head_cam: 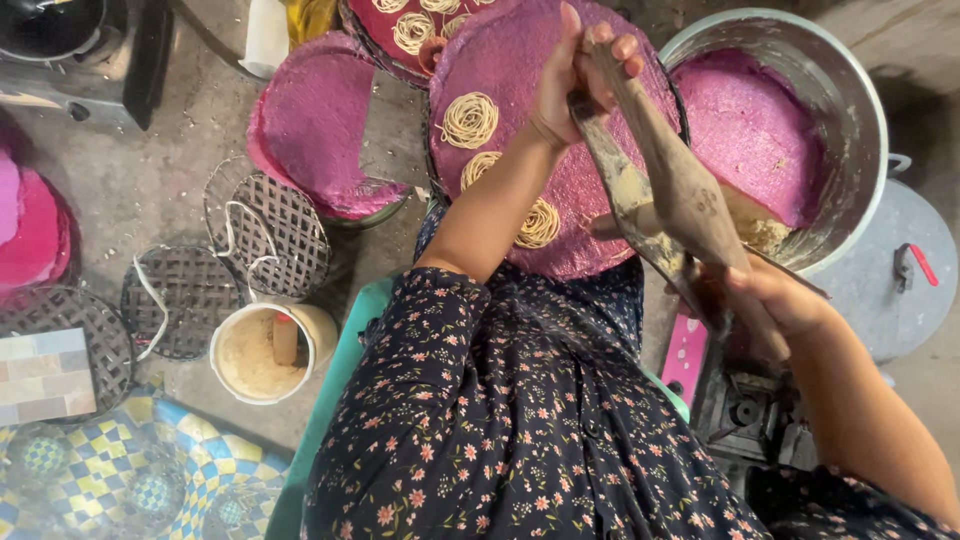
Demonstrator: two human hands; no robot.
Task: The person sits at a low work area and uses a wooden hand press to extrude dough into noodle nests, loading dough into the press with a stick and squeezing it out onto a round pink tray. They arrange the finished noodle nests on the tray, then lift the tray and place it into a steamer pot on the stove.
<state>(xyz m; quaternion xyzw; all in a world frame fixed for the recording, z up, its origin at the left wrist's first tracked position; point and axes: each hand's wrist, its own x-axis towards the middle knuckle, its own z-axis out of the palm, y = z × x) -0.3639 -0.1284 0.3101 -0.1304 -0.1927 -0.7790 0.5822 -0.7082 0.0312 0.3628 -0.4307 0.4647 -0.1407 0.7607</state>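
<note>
Seen from above, over a dark floral dress (520, 420). Left hand (580, 75) closed around the far end of a long wooden press (660, 180), fingers curled over its top. Right hand (780, 300) gripping the near end of the same press, fingers wrapped tight, thumb side hidden behind the wood. Press held tilted, far end high, smeared with pale dough along its edge, hanging over a round purple mat (510, 60) and the rim of a big metal pot (860, 120) to the right. On the mat, three small coils of pale noodles (470, 120), set just beside one another under the left forearm. Pot lined with purple cloth, a lump of pale dough low inside near the press. Farther left, a second purple mat (310, 120) lying on a woven rack; another with more coils at the far edge. Several empty dark woven racks (270, 225) on the floor at left, near a white cup (255, 355) of pale paste with a small stick in it. Near left, a blue and yellow chequered cloth (110, 470). At right, a grey lid (900, 270) with a red handle beside the pot.
</note>
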